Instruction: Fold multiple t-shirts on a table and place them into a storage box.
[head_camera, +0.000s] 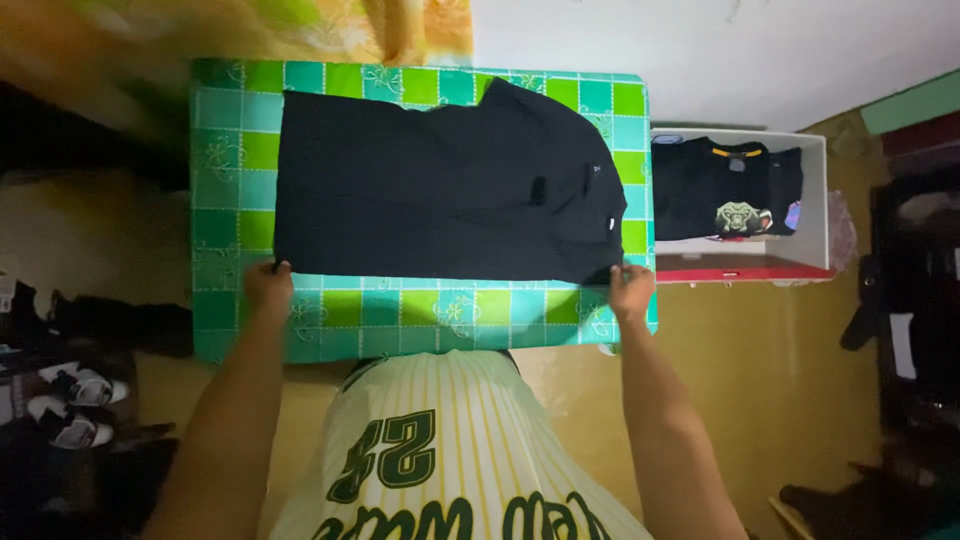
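Head view: black shirt lies flat, long axis left-right, collar rightward; left hand and right hand seemingly pinch its near corners on the checkered tablecloth.

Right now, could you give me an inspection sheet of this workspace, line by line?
Surface: small table covered in a green and teal checked cloth.
Job's things: black shirt laid flat across the table, collar toward the right end.
Clutter: nothing seen on the table besides the shirt.
Hands: left hand grips the shirt's near left corner; right hand grips its near right corner.
Cables: nothing seen.
Surroundings: white box with a red edge to the right, holding dark folded clothes; sandals on the floor at the left; orange and yellow fabric behind the table.
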